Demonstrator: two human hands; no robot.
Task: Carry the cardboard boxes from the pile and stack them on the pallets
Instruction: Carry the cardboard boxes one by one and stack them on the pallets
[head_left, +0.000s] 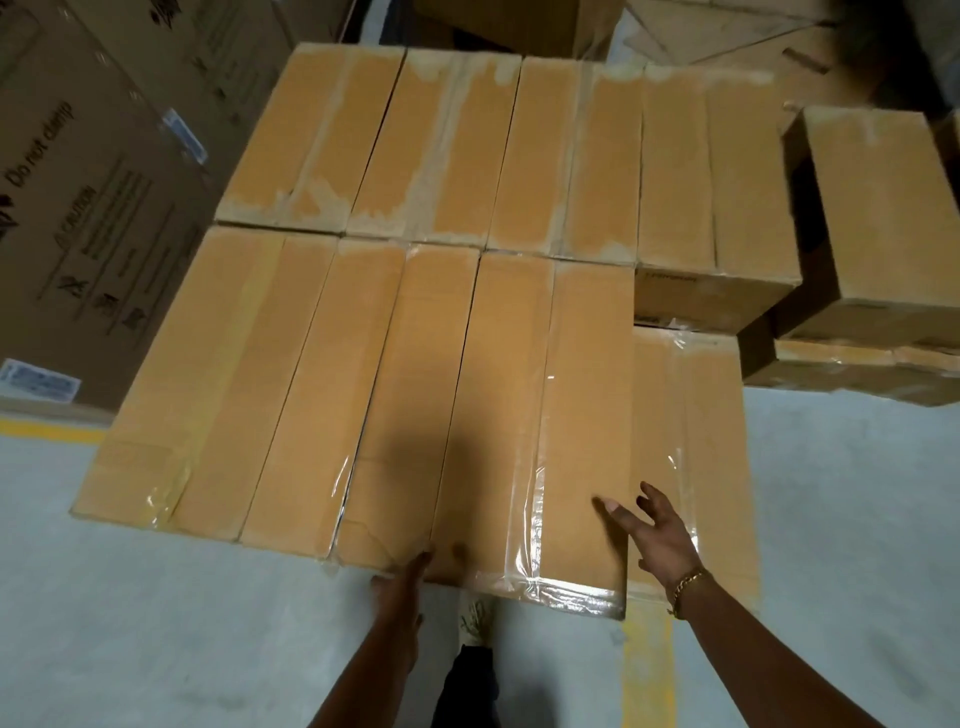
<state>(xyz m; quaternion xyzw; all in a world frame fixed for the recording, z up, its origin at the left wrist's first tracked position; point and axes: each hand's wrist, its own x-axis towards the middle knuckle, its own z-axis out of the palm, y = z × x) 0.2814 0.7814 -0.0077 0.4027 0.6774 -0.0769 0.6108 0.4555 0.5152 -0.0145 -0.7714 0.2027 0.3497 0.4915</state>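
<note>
Right hand open, fingers spread and pointing up the frame, held beside the right long side of a cardboard box at lower centre, thumb close to its top edge; a gold bracelet circles the wrist. Left hand, arm reaching up from the bottom edge, lies against the box's near end, fingertips at the top edge; motion blur hides whether it grips. The taped box lies flat, rightmost of the near row, its long axis running from the person up the frame. A far row lies behind, a lower box to the right. Printed cartons fill the upper left; a yellow floor line shows at the bottom.
</note>
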